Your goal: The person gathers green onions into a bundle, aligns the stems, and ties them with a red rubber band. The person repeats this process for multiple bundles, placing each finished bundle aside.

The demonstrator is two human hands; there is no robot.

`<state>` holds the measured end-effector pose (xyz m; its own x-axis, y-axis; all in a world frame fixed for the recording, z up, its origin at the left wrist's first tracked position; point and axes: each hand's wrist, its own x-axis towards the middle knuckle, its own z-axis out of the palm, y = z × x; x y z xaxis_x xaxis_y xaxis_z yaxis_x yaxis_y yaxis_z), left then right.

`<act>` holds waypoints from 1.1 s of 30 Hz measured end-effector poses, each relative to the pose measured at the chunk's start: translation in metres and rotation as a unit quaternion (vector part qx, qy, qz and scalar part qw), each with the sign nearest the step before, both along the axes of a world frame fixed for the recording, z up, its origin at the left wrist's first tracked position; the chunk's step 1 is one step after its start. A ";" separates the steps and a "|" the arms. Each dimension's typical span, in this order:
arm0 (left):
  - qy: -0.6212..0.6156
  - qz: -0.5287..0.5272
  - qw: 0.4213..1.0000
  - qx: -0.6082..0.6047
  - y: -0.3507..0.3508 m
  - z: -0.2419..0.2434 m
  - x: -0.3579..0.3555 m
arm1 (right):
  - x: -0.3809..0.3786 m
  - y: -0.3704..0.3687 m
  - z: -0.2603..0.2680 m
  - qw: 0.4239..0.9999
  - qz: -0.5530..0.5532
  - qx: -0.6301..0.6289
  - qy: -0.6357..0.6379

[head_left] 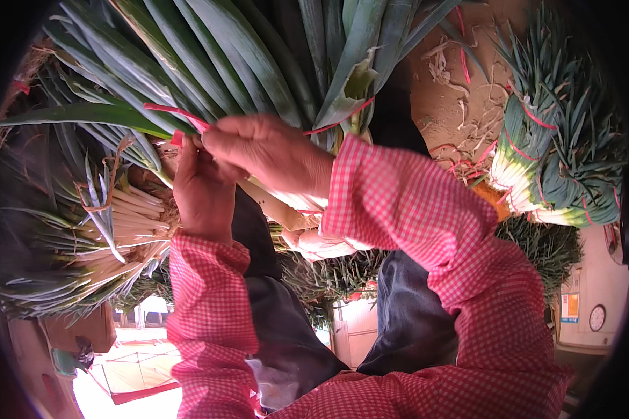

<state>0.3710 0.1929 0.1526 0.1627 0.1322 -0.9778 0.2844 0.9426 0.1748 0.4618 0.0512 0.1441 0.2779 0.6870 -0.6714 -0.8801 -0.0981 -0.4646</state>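
A large bunch of green onions (225, 68) lies before me, its thick leaves fanning away towards the top of the view. Around it runs a red plastic tie (174, 110), whose ends stick out at my fingertips; another stretch of it crosses the leaves to the right. My left hand (203, 196) pinches the tie at the near left side of the bunch. Against it, my right hand (275, 152) grips the tie between thumb and fingers. The spot where the two hands meet is partly hidden by the fingers.
Loose green onions with pale stalks (136, 209) are heaped at my left. Tied bundles (534, 152) are stacked at the right. Red strips and dry peelings litter the brown floor (451, 99). A wall clock (597, 318) hangs at the lower right.
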 end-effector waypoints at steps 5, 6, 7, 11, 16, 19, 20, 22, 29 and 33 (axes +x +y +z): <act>-0.156 -0.439 0.884 0.047 0.042 0.023 0.011 | 0.037 -0.064 -0.003 0.962 0.189 0.022 -0.195; -0.121 -0.479 0.867 0.065 0.047 0.025 0.007 | 0.042 -0.076 0.005 0.943 0.234 0.010 -0.237; -0.133 -0.506 0.849 0.075 0.049 0.022 0.001 | 0.044 -0.088 0.014 0.922 0.244 0.010 -0.301; -0.187 -0.498 0.847 0.014 0.037 -0.024 -0.033 | 0.066 -0.143 0.028 0.856 0.337 0.017 -0.391; -0.208 -0.433 0.871 0.100 0.026 -0.054 -0.043 | 0.031 -0.131 -0.073 0.873 0.213 -0.109 -0.426; -0.030 -0.564 0.800 0.200 0.018 -0.024 -0.026 | 0.016 -0.124 -0.090 0.860 0.179 -0.059 -0.475; -0.068 -0.697 0.672 0.242 0.019 -0.006 -0.018 | 0.018 -0.124 -0.089 0.871 0.147 -0.078 -0.462; -0.091 -0.793 0.509 0.321 -0.001 0.013 -0.006 | 0.021 -0.126 -0.081 0.873 0.135 -0.106 -0.457; -0.297 -0.808 0.453 0.233 -0.031 0.024 0.059 | 0.025 -0.124 -0.077 0.884 0.143 -0.107 -0.432; -0.384 -0.653 0.608 0.239 -0.076 0.022 0.088 | 0.025 -0.132 -0.081 0.916 0.155 -0.077 -0.362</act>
